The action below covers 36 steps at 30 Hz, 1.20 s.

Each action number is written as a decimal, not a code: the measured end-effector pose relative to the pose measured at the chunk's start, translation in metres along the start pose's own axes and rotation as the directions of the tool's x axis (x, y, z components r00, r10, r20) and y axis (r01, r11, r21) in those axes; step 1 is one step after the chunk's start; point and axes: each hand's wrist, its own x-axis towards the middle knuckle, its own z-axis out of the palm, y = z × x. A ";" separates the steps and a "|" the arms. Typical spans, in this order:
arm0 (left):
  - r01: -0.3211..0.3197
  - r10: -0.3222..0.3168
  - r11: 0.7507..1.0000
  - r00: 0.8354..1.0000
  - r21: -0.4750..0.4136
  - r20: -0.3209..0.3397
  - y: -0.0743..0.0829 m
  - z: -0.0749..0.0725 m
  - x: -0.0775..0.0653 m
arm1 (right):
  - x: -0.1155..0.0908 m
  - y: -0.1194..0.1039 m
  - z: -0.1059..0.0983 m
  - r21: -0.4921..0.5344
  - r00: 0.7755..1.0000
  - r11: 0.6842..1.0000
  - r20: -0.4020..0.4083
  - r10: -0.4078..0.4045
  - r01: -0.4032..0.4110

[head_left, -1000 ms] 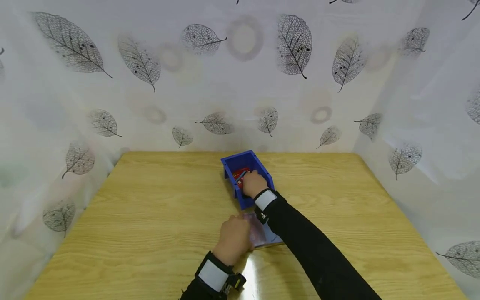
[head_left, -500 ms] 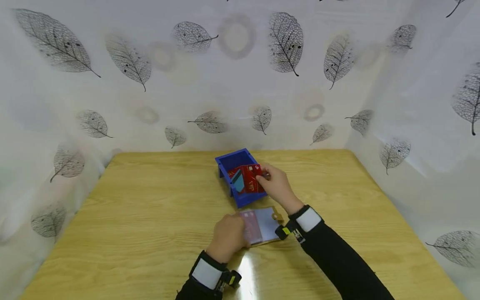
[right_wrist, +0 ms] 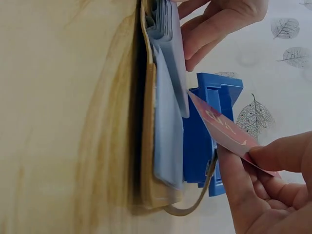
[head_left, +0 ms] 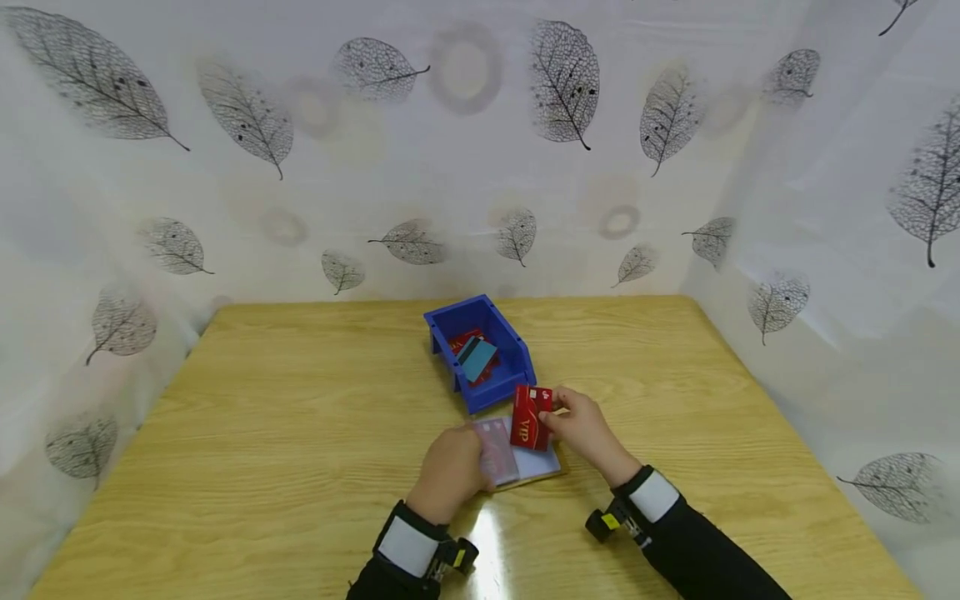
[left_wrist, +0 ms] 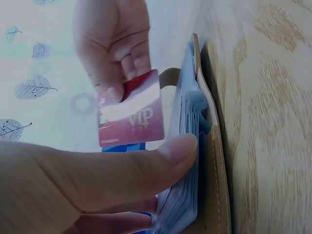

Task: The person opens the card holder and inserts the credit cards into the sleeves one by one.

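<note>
Thumb and fingers of my right hand pinch a red VIP card by its right edge. The card is above the right side of an open card holder, overlapping its page in the head view. My left hand holds the holder's left side; in the left wrist view its thumb presses the stack of clear sleeves, with fingers behind. A tan cover backs the sleeves, and a curved strap sticks out from it in the right wrist view.
Just behind the holder stands a blue plastic bin on the wooden table. Inside it lie a teal card with a dark stripe and more red cards. Leaf-print sheeting rises around the table's back and sides.
My right hand has come out of the blue bin with a red VIP card and moved toward me, over the card holder. My left hand has stayed at the holder's left side.
</note>
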 end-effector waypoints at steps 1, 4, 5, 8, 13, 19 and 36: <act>0.000 0.000 1.000 1.000 -0.001 0.003 0.000 0.000 0.000 | 0.000 0.001 0.001 0.003 1.000 1.000 -0.002 0.002 -0.002; 0.011 -0.011 1.000 1.000 -0.008 0.018 0.002 -0.001 0.000 | 0.000 0.004 0.003 0.004 1.000 1.000 -0.005 0.010 -0.010; 0.011 -0.011 1.000 1.000 -0.015 0.015 0.002 -0.001 0.000 | -0.001 0.004 0.003 0.005 1.000 1.000 -0.006 0.014 -0.014; 0.012 -0.012 1.000 1.000 -0.023 0.006 0.002 -0.002 -0.001 | -0.001 0.003 0.004 -0.009 1.000 1.000 -0.012 0.015 -0.015; 0.016 -0.016 1.000 1.000 -0.018 0.004 0.003 -0.002 -0.002 | -0.003 0.003 0.004 -0.022 0.999 1.000 -0.026 0.022 -0.022; 0.022 -0.021 1.000 1.000 -0.011 0.016 0.003 -0.004 -0.002 | -0.005 0.004 0.002 -0.021 0.999 0.999 -0.011 0.050 -0.050; 0.050 -0.050 0.999 0.998 -0.005 0.039 0.005 -0.005 -0.002 | -0.010 0.006 0.003 -0.017 0.997 0.997 -0.015 0.079 -0.079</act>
